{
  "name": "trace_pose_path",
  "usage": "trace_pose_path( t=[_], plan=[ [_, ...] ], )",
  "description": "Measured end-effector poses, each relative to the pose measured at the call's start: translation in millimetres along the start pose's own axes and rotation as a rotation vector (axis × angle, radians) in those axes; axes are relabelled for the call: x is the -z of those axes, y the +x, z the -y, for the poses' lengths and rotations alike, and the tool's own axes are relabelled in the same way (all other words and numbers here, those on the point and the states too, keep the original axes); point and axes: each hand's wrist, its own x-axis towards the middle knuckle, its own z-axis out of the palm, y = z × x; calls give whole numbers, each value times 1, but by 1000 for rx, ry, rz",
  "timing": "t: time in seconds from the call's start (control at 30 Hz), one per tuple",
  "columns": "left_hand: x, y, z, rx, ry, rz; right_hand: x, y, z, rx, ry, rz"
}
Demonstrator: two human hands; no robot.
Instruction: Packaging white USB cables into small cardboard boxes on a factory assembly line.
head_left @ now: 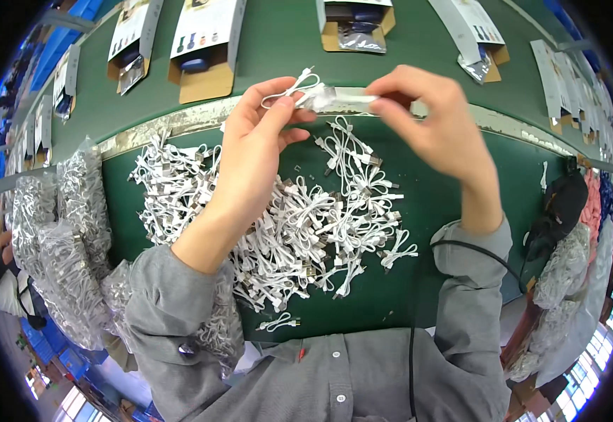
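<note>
My left hand (pixel 257 133) pinches a short coiled white cable (pixel 294 88), its loop sticking out above my fingers. My right hand (pixel 433 119) grips the far end of a small clear plastic bag (pixel 338 100). The cable's end meets the bag's mouth between the two hands. Both hands are raised over a big heap of the same short white cables (pixel 299 218) lying on the green table (pixel 461 190).
Clear bags stuffed with cables (pixel 67 232) pile up at the left, more at the right edge (pixel 567 267). Beyond a metal strip (pixel 180 119), open cardboard boxes with printed cards (pixel 204 49) sit in rows. A black cord (pixel 461 246) runs over my right sleeve.
</note>
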Motion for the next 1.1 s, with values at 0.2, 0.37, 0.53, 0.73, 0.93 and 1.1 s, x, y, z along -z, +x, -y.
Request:
trace_pose_path(
  t=[0.2,0.37,0.53,0.73,0.93,1.1],
  plan=[
    [3,4,1,8,74,-26,19,14,-61,-436,90,-375],
    [-2,6,0,-27,70,11,-5,23,-104,-269,-519,-489],
    [0,3,-1,-84,24,-8,-15,12,-4,89,74,-85],
    [-5,2,-10,-96,-13,6,-32,5,-5,217,-283,-105],
    [69,70,-50,-509,743,-284,-34,17,-35,-140,-144,-351],
    [104,125,-47,-698,1279,-384,-46,14,-56,-80,-346,-416]
  ],
)
